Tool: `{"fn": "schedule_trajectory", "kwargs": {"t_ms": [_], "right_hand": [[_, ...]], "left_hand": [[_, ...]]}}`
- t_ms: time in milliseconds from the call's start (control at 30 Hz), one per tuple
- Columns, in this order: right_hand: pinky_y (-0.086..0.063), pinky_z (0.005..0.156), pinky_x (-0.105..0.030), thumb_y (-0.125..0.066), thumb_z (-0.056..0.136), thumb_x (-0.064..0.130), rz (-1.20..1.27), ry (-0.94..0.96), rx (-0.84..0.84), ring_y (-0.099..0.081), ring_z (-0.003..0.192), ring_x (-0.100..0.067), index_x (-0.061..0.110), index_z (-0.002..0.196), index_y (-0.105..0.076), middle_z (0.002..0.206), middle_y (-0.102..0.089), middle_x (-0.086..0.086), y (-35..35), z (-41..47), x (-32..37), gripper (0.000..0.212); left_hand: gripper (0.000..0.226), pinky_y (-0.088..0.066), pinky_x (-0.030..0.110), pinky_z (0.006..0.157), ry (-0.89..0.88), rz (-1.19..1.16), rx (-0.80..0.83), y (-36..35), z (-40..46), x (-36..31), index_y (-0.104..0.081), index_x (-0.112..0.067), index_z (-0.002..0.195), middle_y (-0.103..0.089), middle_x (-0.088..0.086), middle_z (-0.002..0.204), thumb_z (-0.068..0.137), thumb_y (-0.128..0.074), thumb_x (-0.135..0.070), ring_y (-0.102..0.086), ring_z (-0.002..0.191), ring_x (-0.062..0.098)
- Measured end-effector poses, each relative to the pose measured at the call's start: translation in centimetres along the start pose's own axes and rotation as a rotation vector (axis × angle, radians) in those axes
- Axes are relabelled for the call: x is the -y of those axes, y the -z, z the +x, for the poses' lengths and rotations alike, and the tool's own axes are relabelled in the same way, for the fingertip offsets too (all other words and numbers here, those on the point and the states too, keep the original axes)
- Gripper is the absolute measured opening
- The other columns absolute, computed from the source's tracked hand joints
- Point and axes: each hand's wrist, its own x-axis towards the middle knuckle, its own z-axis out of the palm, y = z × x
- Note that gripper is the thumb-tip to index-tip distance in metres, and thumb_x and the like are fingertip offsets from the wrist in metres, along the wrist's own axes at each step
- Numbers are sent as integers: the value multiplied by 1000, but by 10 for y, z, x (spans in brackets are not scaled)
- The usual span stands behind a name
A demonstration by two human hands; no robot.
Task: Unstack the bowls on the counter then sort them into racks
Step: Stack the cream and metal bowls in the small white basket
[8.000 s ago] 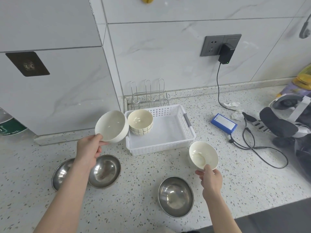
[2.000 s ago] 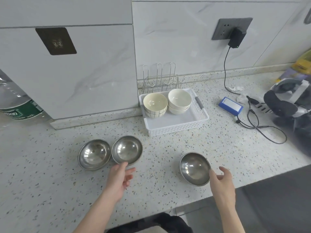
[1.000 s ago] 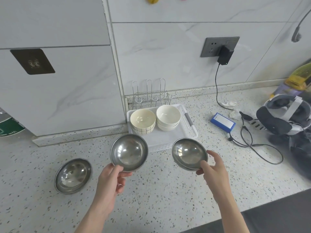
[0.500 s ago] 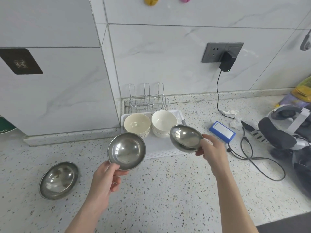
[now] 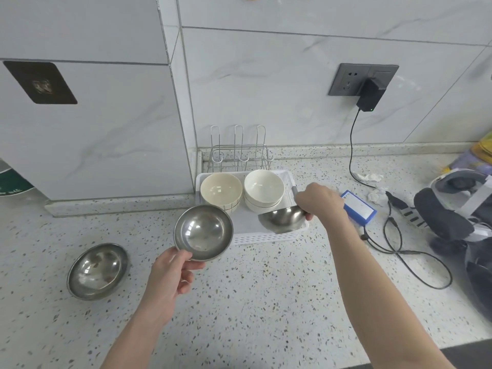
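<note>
Speckled counter (image 5: 266, 302) fills the lower frame; its near edge is cut off at lower right. White slotted basket (image 5: 266, 237), centre, is partly hidden by the two raised steel bowls. Behind it, a wire rack (image 5: 238, 153) stands against the wall.

Right edge: a dark headset (image 5: 447, 214) is cropped by the frame, and the coloured items above it are too cut off to identify.

Left hand (image 5: 170, 278) pinches the near rim of a steel bowl (image 5: 203, 233), held above the counter just left of the basket front. Right hand (image 5: 319, 202) grips the rim of a second steel bowl (image 5: 282, 219), tilted over the basket's front right; its fingers are hidden behind the knuckles. A third steel bowl (image 5: 97, 270) rests on the counter, lower left.

Two stacks sit at the basket's rear: cream bowls (image 5: 221, 191) and white bowls (image 5: 263, 187); the number in each is unclear.

Blue box (image 5: 359, 209): label print illegible. Green-labelled bottle (image 5: 13, 182), left edge: lettering cropped, unreadable.
</note>
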Motion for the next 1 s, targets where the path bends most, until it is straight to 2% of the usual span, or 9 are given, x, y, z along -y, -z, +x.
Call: {"fn": "schedule_trajectory", "kwargs": {"t_ms": [200,367,467,567,633,767,867,933,1000], "right_hand": [[-35,53,-23,-41,83,18,-59,4,113,-54,54,-14,12,68,-59,33,-55,4,1,11,19,24],[-43,65,-25,-42,83,19,-117,21,143,-59,68,-18,15,69,-58,67,-65,0,-6,17,29,21],[-41,59,-23,-43,83,17,-105,7,165,-57,57,-14,14,69,-59,56,-63,2,-13,15,28,22],[-50,63,-24,-44,84,15,11,-29,189,-59,48,-10,7,111,-63,56,-67,3,-22,14,23,34],[-53,69,-27,-44,84,15,64,-24,186,-61,49,-10,10,146,-33,60,-69,3,-26,13,19,64],[-51,68,-29,-40,85,19,121,26,169,-58,59,-13,15,155,-14,65,-70,-2,-32,10,12,74],[-52,75,-33,-36,95,29,77,53,5,-58,80,-20,16,147,-37,102,-70,-9,-29,-1,11,54],[-54,72,-33,-38,98,36,137,166,-134,-62,82,-18,21,137,-47,105,-68,-2,-32,-18,10,43],[-56,73,-37,-48,94,41,362,381,-103,-64,80,-10,33,135,-47,100,-67,11,-43,-46,9,42]], "left_hand": [[18,-36,21,40,8,-5,-3,1,-1,-1,-62,-11,110,-76,18,86,93,-59,-18,-49,48,10],[19,-36,20,40,1,3,-1,2,-5,-1,-63,-11,110,-76,17,85,93,-60,-19,-49,47,9],[17,-35,20,39,5,4,-5,3,-7,0,-65,-10,107,-76,16,83,93,-60,-18,-48,47,10],[17,-35,20,39,13,7,3,4,-7,1,-66,-8,106,-76,17,83,93,-59,-16,-47,48,11],[16,-35,20,38,27,6,4,4,-6,1,-66,-7,105,-76,17,83,94,-58,-15,-47,47,11],[17,-34,19,36,79,-13,22,2,-3,-2,-67,-5,103,-76,20,83,94,-57,-16,-47,44,10],[19,-33,19,35,121,-36,47,2,1,-6,-66,-4,104,-76,22,87,95,-58,-17,-45,44,10],[20,-32,19,35,138,-48,62,2,3,-10,-66,-3,105,-76,22,88,94,-59,-18,-45,44,10],[22,-31,19,35,158,-76,81,0,7,-14,-65,-2,106,-75,23,89,93,-59,-19,-44,44,10]]}}
